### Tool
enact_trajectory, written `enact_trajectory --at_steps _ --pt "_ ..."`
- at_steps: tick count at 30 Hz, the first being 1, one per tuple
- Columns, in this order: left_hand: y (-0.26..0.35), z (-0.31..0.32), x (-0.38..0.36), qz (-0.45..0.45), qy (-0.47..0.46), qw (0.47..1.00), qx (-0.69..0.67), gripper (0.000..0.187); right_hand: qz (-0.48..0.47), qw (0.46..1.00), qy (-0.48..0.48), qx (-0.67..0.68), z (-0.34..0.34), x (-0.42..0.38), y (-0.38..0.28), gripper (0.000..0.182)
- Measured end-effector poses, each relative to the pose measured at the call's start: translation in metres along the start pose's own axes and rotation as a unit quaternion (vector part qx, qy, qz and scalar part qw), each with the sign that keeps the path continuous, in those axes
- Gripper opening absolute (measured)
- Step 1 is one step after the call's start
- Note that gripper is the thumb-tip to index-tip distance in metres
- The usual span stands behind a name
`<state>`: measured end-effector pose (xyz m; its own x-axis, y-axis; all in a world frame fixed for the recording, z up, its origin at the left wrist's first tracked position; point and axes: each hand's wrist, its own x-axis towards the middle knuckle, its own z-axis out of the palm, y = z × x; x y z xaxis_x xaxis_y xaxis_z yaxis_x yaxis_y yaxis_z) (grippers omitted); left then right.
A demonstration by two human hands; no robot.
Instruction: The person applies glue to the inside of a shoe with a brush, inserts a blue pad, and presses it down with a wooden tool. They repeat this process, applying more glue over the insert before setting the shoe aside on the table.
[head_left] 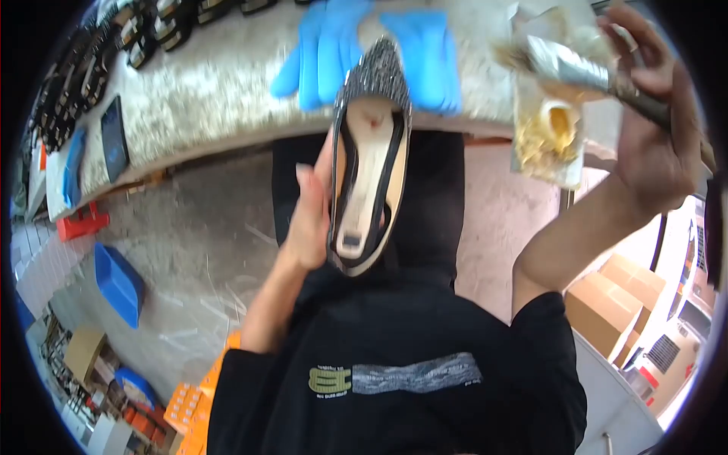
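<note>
While the left hand [311, 220] is gripping a shoe [370, 159] along its side, fingers wrapped on the rim and thumb behind, the shoe is lying tilted with its opening facing the camera and its glittery toe reaching up to the desk [220, 83]. Holding it that way is probably keeping the pale insole exposed and steady. The right hand [652, 129], well to the right of the shoe, is closing around a brush [584, 72], whose bristles are pointing back toward the shoe and look loaded with yellowish glue. Just below the bristles, right of the shoe, a glue pot [550, 133] is sitting at the desk edge, likely kept there for easy dipping. Behind the shoe's toe, 2 blue gloves [364, 53] are resting on the desk; I cannot tell whether anyone's hands are inside them. Far left of the shoe, dark shoe parts [98, 61] are lying in rows, with a phone [114, 136] beside them. Below the shoe, the black shirt [394, 364] is showing a logo, upside down, too blurred for reading. Cardboard boxes [614, 299] are standing lower right of the shoe.
</note>
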<state>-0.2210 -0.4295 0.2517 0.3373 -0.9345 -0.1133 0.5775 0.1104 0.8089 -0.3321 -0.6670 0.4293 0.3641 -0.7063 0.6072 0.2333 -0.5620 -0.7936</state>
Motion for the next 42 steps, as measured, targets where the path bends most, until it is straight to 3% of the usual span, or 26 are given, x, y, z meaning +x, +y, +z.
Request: enact_trajectory --at_steps 1,2,3,5,6,10,14,17,19,21,22,24,25,27,29,30,31,33,35,39,42 --pt "0.001 0.002 -0.009 -0.012 -0.001 1.000 -0.004 0.092 -0.020 0.991 -0.084 -0.099 -0.059 0.015 0.004 0.034" --pt "0.002 0.006 -0.016 -0.004 0.022 1.000 0.003 0.092 0.055 0.965 -0.057 -0.248 -0.047 0.013 0.000 0.033" --pt "-0.007 -0.003 -0.022 0.003 -0.016 1.000 -0.026 0.090 0.134 0.911 -0.022 -0.388 -0.031 0.007 0.000 0.032" --pt "-0.016 -0.010 -0.025 0.015 -0.066 0.997 -0.048 0.088 0.027 0.839 -0.157 -0.520 0.014 -0.014 0.039 0.022" --pt "-0.018 -0.008 -0.026 0.015 -0.056 0.997 -0.059 0.087 0.157 0.834 -0.261 -0.460 0.039 -0.013 0.035 0.023" --pt "-0.020 0.002 -0.030 -0.004 -0.003 0.996 -0.093 0.084 0.242 0.818 -0.253 -0.457 0.061 0.001 0.086 0.028" --pt "-0.014 0.012 -0.023 -0.052 -0.005 0.994 -0.091 0.080 0.105 0.818 -0.192 -0.532 0.065 -0.029 0.134 0.029" --pt "-0.026 0.013 0.002 -0.084 -0.022 0.990 -0.113 0.090 0.067 0.812 -0.193 -0.547 0.071 -0.045 0.128 0.028" --pt "-0.029 0.018 0.012 -0.085 0.046 0.993 -0.067 0.086 0.024 0.805 -0.177 -0.566 0.072 -0.047 0.122 0.028" --pt "-0.029 0.016 0.010 -0.116 0.052 0.990 -0.062 0.084 -0.003 0.781 -0.172 -0.600 0.071 -0.044 0.126 0.024" --pt "-0.027 0.013 0.007 -0.132 0.060 0.987 -0.062 0.083 0.010 0.780 -0.174 -0.601 0.063 -0.038 0.126 0.024" --pt "-0.022 0.005 0.007 -0.154 0.080 0.983 -0.064 0.080 0.134 0.796 -0.316 -0.498 0.044 -0.015 0.121 0.020" --pt "-0.019 0.001 0.007 -0.160 0.088 0.981 -0.068 0.080 0.140 0.794 -0.325 -0.494 0.038 -0.010 0.105 0.020" --pt "-0.010 -0.009 0.003 -0.186 0.045 0.975 -0.113 0.076 0.208 0.914 -0.297 -0.180 0.028 -0.018 0.040 0.014" --pt "-0.008 -0.016 0.000 -0.209 -0.003 0.965 -0.157 0.072 0.261 0.928 -0.218 0.150 0.009 -0.037 -0.024 0.010" --pt "-0.011 -0.017 -0.001 -0.212 0.003 0.964 -0.161 0.072 0.239 0.912 -0.331 -0.024 -0.010 -0.048 -0.047 0.021" --pt "-0.014 -0.017 -0.002 -0.206 0.007 0.967 -0.150 0.071 0.244 0.910 -0.333 -0.022 0.000 -0.062 -0.037 0.021" --pt "-0.018 -0.020 -0.001 -0.186 0.016 0.974 -0.129 0.070 0.329 0.911 -0.243 0.049 0.032 -0.115 -0.002 0.022" --pt "-0.022 -0.024 -0.003 -0.179 0.032 0.976 -0.122 0.069 0.395 0.885 -0.245 0.016 0.037 -0.133 0.025 0.024" --pt "-0.018 -0.022 -0.003 -0.182 0.010 0.976 -0.115 0.069 0.234 0.916 -0.292 -0.144 0.034 -0.145 0.062 0.028" --pt "-0.016 -0.014 -0.003 -0.177 0.035 0.977 -0.109 0.069 0.213 0.924 -0.290 -0.129 0.037 -0.140 0.076 0.016"
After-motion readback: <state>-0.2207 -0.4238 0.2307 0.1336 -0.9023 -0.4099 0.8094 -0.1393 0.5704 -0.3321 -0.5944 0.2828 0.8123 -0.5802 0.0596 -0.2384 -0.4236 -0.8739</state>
